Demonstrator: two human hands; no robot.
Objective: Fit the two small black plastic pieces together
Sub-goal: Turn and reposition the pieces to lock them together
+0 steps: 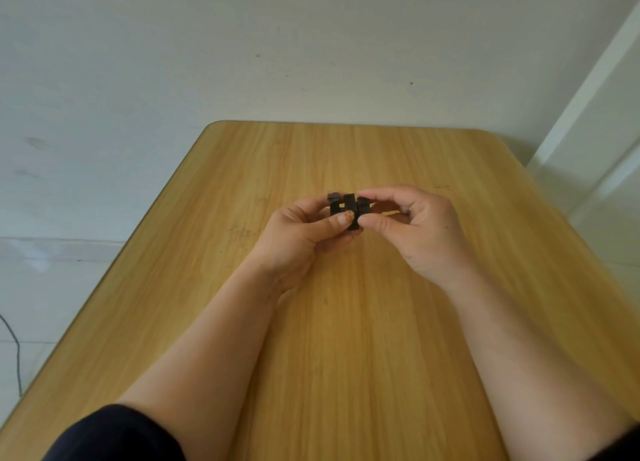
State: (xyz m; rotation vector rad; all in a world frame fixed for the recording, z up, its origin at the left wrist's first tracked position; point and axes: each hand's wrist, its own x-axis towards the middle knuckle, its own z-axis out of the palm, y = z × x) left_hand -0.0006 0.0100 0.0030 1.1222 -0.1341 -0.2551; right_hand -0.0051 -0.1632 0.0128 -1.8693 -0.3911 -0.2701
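Note:
Two small black plastic pieces are held together above the middle of the wooden table (363, 322). My left hand (298, 242) pinches the left black piece (335, 206) between thumb and fingers. My right hand (419, 232) pinches the right black piece (362, 207) between thumb and forefinger. The pieces touch and look partly interlocked; fingertips hide their lower parts, so I cannot tell how far they engage. There is a ring on my right hand.
The table's far edge (346, 124) stands against a white wall (311, 45). Pale floor lies to the left, with a dark cable (15, 349) on it. A white frame (588, 121) stands at the right.

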